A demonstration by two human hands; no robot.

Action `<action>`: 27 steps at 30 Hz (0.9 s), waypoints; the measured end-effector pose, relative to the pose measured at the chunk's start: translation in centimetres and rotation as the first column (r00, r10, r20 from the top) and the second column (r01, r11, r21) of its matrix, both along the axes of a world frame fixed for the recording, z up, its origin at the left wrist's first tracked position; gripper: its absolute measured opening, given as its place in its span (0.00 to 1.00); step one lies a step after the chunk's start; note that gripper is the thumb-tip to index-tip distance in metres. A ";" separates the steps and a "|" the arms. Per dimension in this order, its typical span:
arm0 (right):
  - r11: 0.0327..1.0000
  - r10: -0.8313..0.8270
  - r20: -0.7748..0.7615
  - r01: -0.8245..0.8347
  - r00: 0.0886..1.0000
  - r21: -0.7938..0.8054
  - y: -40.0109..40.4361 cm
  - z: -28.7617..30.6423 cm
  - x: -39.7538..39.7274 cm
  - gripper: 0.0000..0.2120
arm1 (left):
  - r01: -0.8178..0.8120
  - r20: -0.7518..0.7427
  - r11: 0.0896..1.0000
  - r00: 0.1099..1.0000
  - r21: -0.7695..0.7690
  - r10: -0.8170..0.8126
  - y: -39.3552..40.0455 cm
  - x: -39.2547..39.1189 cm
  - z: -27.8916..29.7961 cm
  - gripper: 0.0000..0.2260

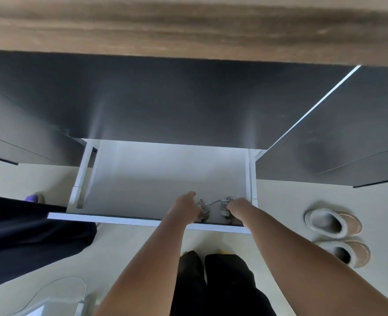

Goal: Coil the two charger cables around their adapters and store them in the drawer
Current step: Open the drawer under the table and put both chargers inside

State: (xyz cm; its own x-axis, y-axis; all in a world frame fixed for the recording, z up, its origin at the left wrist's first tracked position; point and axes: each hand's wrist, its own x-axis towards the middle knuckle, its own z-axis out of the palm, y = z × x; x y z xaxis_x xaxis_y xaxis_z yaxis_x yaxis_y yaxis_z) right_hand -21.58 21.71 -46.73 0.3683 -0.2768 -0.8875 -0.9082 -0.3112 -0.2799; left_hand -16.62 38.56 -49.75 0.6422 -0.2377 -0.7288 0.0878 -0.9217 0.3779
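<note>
At the far left, dark cloth (29, 236) hangs over a pale floor (143, 242), with a small purple object (32, 198) just beyond it. In the middle, a white drawer (165, 176) stands pulled out from a dark cabinet (177, 99) under a wooden top (188, 23). Two bare forearms reach into the drawer's near right corner. The left hand (184, 207) lies with its fingers stretched forward, its edge touching a charger wound in grey cable (204, 209) on the drawer floor; whether it grips the bundle is unclear. A loose strand of cable (214, 202) runs right to a second, white charger (225, 207) wrapped in cable, also on the drawer floor. The right hand (238, 207) has its fingers curled against this charger, apparently grasping it. Right of the drawer, a pair of pale slippers (336, 233) sits on the floor. Near the bottom edge, dark trouser legs (222, 283) show between the arms.
</note>
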 end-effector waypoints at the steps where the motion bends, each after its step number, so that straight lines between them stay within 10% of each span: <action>1: 1.000 -0.006 0.045 0.007 0.999 -0.013 -0.1 1.0 -0.4 0.18 | -0.041 0.040 0.999 0.998 -0.034 0.042 0.8 -0.2 0.9 0.22; 8: 0.898 -0.402 0.305 0.437 0.863 -0.051 1.8 6.4 -7.6 0.10 | -0.543 0.162 0.811 0.799 -0.218 0.578 6.8 -5.6 7.9 0.07; 13: 0.452 -0.889 -0.036 0.887 0.457 0.098 2.2 5.9 -9.5 0.13 | -0.929 -0.104 0.327 0.347 -0.172 0.932 7.5 -8.1 8.6 0.05; 18: 0.302 -0.942 -0.096 0.937 0.322 0.178 1.7 7.2 -7.0 0.12 | -0.960 -0.398 -0.201 -0.111 -0.192 0.911 5.9 -6.2 10.2 0.17; 27: 0.209 -0.963 -0.105 0.934 0.248 0.289 0.6 6.7 -4.9 0.05 | -0.929 -0.598 -0.329 -0.166 -0.172 0.784 6.2 -3.1 10.3 0.11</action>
State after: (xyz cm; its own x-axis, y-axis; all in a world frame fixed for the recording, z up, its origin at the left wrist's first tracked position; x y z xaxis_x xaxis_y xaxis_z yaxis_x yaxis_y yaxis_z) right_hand -26.50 22.31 -40.00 0.0607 -0.2621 -0.9631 -0.4443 0.8570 -0.2612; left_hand -19.71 44.72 -39.41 0.3556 0.1977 -0.9135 0.7159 0.5707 0.4022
